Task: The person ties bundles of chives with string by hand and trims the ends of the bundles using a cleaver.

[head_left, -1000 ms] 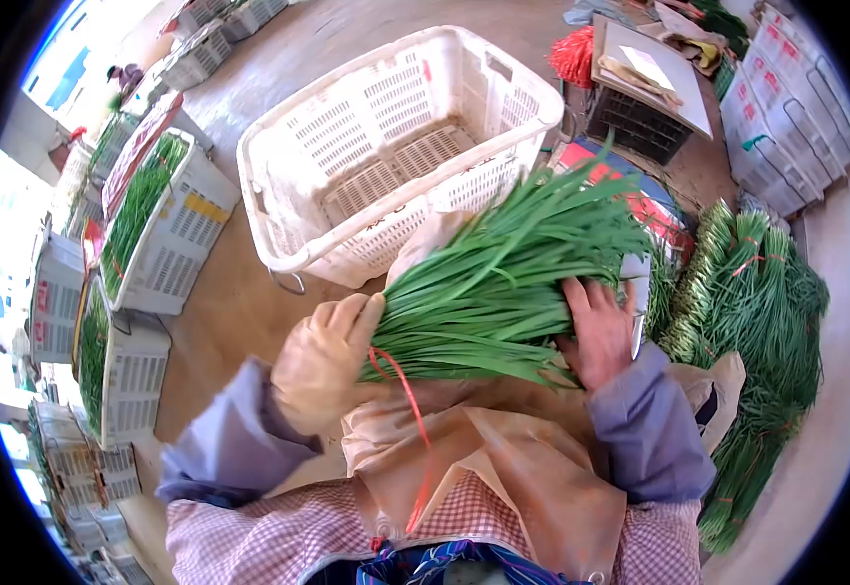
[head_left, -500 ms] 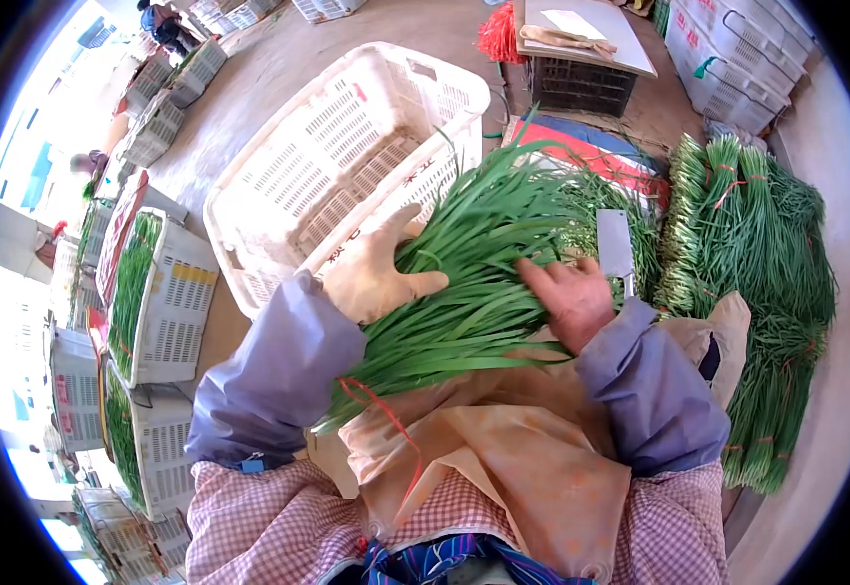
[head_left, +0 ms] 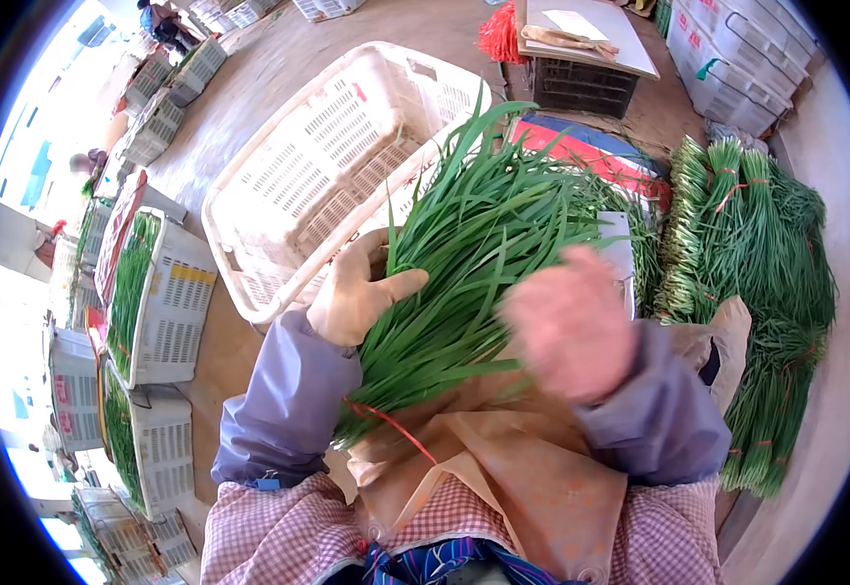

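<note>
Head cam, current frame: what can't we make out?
Head view:
Right hand: motion blur hides finger positions and any contact with the green leaves.
Left hand: fingertips, thumb aside, hidden behind leaves.
Metal blade: lower end hidden behind right hand.
Distant person, upper left: too small for detail.

The bunch (head_left: 469,258) is positioned between the left hand (head_left: 352,297) and the right hand (head_left: 573,327). Beyond it, left, the crate (head_left: 337,127) is located. Right of the bunch, the knife (head_left: 617,244) is placed, then bundles (head_left: 766,253). Far, right of the crate, a board (head_left: 630,41) is set on a box (head_left: 581,88).
</note>
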Tool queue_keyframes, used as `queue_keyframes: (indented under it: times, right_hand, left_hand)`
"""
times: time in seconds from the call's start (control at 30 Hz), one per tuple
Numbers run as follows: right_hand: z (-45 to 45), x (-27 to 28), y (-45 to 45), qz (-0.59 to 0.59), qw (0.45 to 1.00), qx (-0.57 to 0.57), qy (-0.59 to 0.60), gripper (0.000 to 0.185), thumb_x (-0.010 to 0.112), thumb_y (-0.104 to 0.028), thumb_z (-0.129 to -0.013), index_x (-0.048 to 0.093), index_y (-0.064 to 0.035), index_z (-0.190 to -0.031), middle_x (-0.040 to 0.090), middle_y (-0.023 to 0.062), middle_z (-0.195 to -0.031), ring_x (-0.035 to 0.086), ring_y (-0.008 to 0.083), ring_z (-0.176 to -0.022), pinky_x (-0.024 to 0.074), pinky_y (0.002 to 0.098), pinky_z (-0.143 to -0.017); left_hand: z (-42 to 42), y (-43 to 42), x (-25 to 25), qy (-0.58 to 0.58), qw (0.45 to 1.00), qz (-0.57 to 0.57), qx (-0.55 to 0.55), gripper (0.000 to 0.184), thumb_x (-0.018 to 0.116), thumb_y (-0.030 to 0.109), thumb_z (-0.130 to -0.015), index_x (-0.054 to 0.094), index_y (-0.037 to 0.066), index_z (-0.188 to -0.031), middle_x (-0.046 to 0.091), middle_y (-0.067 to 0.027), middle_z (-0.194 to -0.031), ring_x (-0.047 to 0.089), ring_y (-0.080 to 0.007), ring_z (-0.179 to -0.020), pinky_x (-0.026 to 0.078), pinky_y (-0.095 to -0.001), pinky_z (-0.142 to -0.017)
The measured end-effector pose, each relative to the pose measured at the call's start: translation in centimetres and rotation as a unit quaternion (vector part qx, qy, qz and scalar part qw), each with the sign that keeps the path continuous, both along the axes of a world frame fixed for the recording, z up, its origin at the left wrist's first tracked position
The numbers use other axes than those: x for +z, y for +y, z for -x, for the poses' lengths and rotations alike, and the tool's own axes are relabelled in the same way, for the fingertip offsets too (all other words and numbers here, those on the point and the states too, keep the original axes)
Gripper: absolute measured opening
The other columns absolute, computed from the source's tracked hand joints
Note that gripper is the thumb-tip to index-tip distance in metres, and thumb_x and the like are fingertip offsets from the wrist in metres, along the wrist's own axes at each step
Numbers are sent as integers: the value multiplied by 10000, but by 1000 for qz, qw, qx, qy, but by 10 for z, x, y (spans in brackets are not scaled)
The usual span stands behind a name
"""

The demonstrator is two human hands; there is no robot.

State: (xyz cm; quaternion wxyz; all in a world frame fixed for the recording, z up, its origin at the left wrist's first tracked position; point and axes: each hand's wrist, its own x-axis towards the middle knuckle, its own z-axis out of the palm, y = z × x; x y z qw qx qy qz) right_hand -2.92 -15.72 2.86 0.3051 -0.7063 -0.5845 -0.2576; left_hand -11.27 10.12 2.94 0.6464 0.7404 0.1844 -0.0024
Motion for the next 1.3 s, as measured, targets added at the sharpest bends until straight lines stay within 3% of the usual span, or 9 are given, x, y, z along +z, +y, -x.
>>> queue_keyframes:
  times: [0.1, 0.33, 0.53, 0.67, 0.8, 0.9, 1.1, 1.2, 1.3]
  right_hand:
    - [32, -39, 52, 26, 1000, 11, 5, 394, 721, -217, -756, 640, -129, -1131, 607, 60, -1164, 586, 238, -1089, 345, 527, -1090]
    - [49, -64, 51, 48, 997, -7, 61, 467, 759, -214, -682, 647, -122, -1125, 606, 64, -1144, 579, 239, -1087, 301, 538, -1096]
    - [37, -61, 41, 2, 993, 21, 118, 332, 713, -189, -789, 647, -118, -1107, 623, 66, -1164, 592, 245, -1072, 348, 519, -1054]
    - [18, -56, 31, 5, 982, -24, 188, 267, 695, -128, -842, 649, -121, -1104, 666, 50, -1052, 626, 249, -1013, 379, 507, -1019]
    - [16, -55, 28, -12, 976, -21, 217, 240, 674, -74, -868, 646, -110, -1104, 670, 52, -1023, 639, 240, -983, 424, 494, -977]
    - [16, -51, 29, -35, 969, -27, 242, 312, 697, -42, -806, 650, -117, -1105, 665, 54, -1047, 634, 249, -975, 426, 482, -981]
    - [17, -29, 51, 18, 1000, -7, 12, 337, 649, -149, -762, 653, -116, -1097, 619, 48, -1081, 591, 226, -1028, 387, 528, -1025]
    - [41, -49, 70, 82, 996, -7, 35, 330, 624, -212, -794, 651, -108, -1106, 591, 61, -1065, 559, 223, -1067, 326, 571, -1065]
    - [45, -54, 72, 58, 994, -35, 84, 382, 690, -264, -781, 642, -102, -1123, 586, 71, -1092, 543, 238, -1083, 322, 568, -1058]
  left_hand:
    - [4, 1, 0, -2, 999, 21, 37, 452, 693, -4, -842, 540, -76, -1262, 669, -143, -1101, 641, -194, -974, 523, -322, -875]
    - [18, 18, -11, -36, 990, 122, 65, 456, 687, -1, -839, 529, -106, -1254, 676, -137, -1048, 662, -171, -883, 546, -287, -795]
    - [21, 22, -20, -40, 988, 136, 62, 518, 698, 7, -841, 483, -110, -1298, 651, -133, -1114, 644, -178, -967, 527, -298, -874]
    - [21, 17, -17, -46, 986, 149, 66, 572, 715, -1, -832, 453, -116, -1327, 642, -135, -1135, 638, -185, -996, 520, -306, -901]
    - [21, 20, -20, -44, 988, 135, 62, 586, 716, -10, -827, 446, -123, -1335, 643, -138, -1140, 639, -190, -1002, 518, -310, -910]
    - [21, 18, -20, -55, 988, 132, 63, 585, 717, -11, -825, 453, -115, -1337, 644, -136, -1144, 638, -190, -997, 515, -310, -909]
    - [17, 7, -2, -1, 996, 67, 54, 614, 740, 2, -810, 465, -91, -1351, 653, -123, -1135, 628, -176, -996, 504, -303, -903]
    - [17, 8, -1, -42, 998, 30, 20, 774, 809, 93, -788, 393, -93, -1414, 607, -163, -1236, 587, -218, -1127, 467, -338, -986]
    - [25, 14, -15, -184, 949, -243, -82, 975, 874, 207, -742, 296, -90, -1470, 513, -204, -1364, 492, -265, -1275, 397, -376, -1075]
